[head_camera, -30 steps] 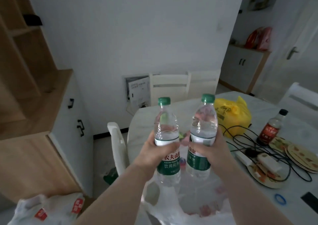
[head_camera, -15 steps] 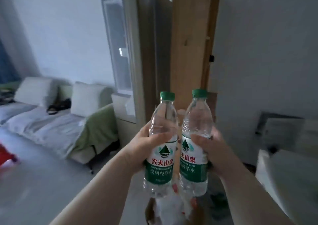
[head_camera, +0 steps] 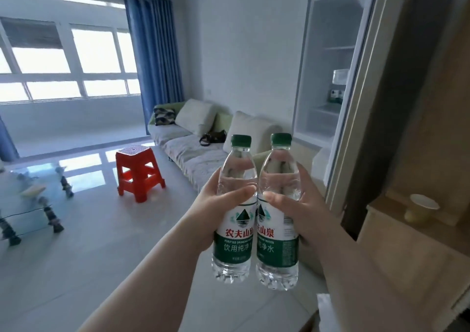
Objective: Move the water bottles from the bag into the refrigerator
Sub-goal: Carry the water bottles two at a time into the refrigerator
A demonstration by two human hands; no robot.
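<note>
Two clear water bottles with green caps and green-and-white labels stand upright side by side in front of me, touching. My left hand (head_camera: pixel 216 209) grips the left bottle (head_camera: pixel 235 245) around its middle. My right hand (head_camera: pixel 300 212) grips the right bottle (head_camera: pixel 278 247) the same way. At the upper right the refrigerator (head_camera: pixel 328 77) stands with its door open, pale shelves showing inside and a few small items on one shelf. The bag is out of view.
A wooden cabinet (head_camera: pixel 419 179) fills the right edge, with a small white cup (head_camera: pixel 422 207) on its ledge. A sofa (head_camera: pixel 193 151) with cushions lines the far wall. A red plastic stool (head_camera: pixel 138 171) and a glass table (head_camera: pixel 28 204) stand on the tiled floor at left.
My view has swung left from the dining table and bag, past the cabinet, to the living room and the open refrigerator. Both hands keep holding the two bottles in front of me.
</note>
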